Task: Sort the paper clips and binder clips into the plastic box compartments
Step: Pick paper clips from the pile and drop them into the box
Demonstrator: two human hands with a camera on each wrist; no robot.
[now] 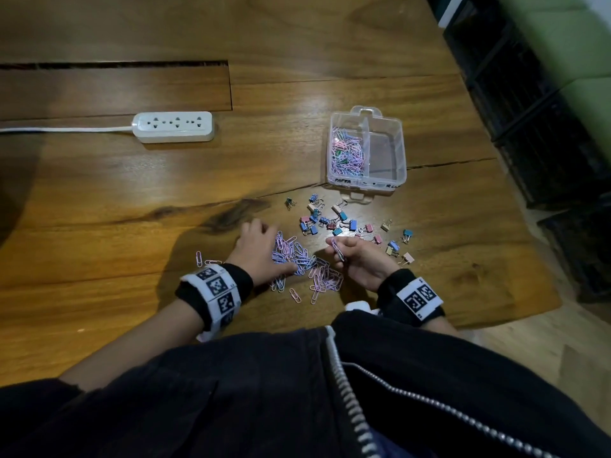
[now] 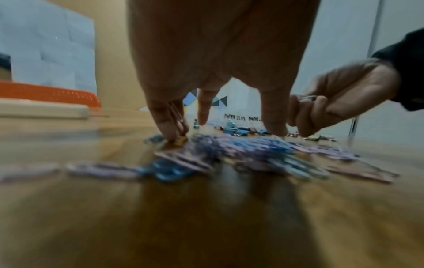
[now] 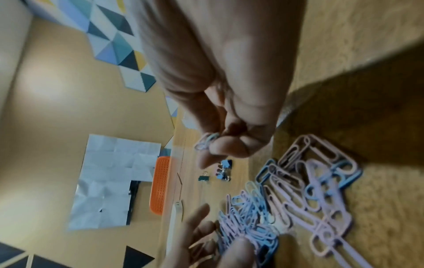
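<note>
A person in a dark zipped jacket (image 1: 297, 391) leans over a wooden table (image 1: 99, 200), seen from above in the head view. At the upper left of the frame a long slot cuts into the tabletop, and just below it lies a white power strip (image 1: 173, 126), its cord running off the left edge. Bare wood stretches around the strip and down the left side of the frame.

Left of centre, the left hand (image 1: 261, 249) rests palm down with fingers spread on a loose heap of paper clips (image 1: 304, 266) in pink, lilac and blue. The blurred left wrist view shows a clip or two caught between two of its fingers. Just right of the heap, the right hand (image 1: 360, 259) is curled, pinching a small bunch of paper clips (image 1: 338, 250) between thumb and fingertips.

Above the hands, binder clips (image 1: 330, 219) lie scattered in blue, pink and beige. Further up, right of centre, stands the clear plastic box (image 1: 398, 150), its left compartment holding paper clips. Handwritten labels on its near wall are too small to read fully.

At the right, the table's edge runs diagonally, with dark furniture beyond, cut off by the frame. The jacket hides the near table edge.
</note>
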